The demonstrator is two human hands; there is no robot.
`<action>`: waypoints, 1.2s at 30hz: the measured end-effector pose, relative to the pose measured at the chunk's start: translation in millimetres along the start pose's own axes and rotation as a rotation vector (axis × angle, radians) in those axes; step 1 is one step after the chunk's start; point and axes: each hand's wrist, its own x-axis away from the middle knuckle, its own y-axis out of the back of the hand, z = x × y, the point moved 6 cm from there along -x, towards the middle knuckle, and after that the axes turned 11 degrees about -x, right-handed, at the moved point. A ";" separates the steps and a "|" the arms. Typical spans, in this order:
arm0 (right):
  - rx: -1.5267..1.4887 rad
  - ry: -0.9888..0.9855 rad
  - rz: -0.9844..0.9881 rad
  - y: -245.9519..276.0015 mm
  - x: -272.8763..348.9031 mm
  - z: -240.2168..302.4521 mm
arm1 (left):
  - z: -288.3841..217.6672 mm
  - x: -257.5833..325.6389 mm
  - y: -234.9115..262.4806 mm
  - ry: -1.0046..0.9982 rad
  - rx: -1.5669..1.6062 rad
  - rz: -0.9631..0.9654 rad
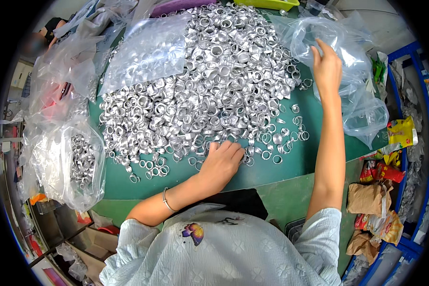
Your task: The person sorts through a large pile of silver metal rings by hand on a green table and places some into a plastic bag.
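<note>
Nearest, the left hand (pixel 221 164) rests at the near edge of a heap of silver-coloured metal rings (pixel 224 95), its fingers curled down among them; whether they grip any ring cannot be told. A slim bracelet (pixel 166 200) circles the wrist behind these fingers. Loose rings (pixel 157 169) lie on the green table (pixel 298 159), just left of the curled fingertips, and more lie to their right. Well to the left of them stands a clear bag (pixel 97 193) with rings inside. The heap spreads ahead of the left fingers. Farther off, the right hand (pixel 326 69) is loosely bent, thumb and forefinger apart, over a clear plastic bag (pixel 362 112); contact with its film is unclear. Beyond the left fingers, a clear plastic sheet (pixel 145 57) covers part of the heap; past it sits a purple tray (pixel 181 5).
</note>
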 end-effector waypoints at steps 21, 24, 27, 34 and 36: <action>-0.090 -0.392 0.082 40.2 68.8 -80.2 | -5.4 -26.7 29.1 0.143 0.194 -0.252; -0.150 -0.362 0.031 26.8 89.7 -91.1 | 4.6 -15.6 27.2 0.192 0.179 -0.261; -0.452 -0.536 0.058 25.3 103.1 -97.7 | 9.8 -6.7 23.6 0.208 0.164 -0.253; -0.191 -0.331 0.149 -17.3 57.0 -158.6 | 1.4 -12.1 19.6 0.160 0.139 -0.211; 0.362 -0.294 0.484 -48.8 56.9 -140.0 | 3.0 -8.3 21.8 0.183 0.122 -0.208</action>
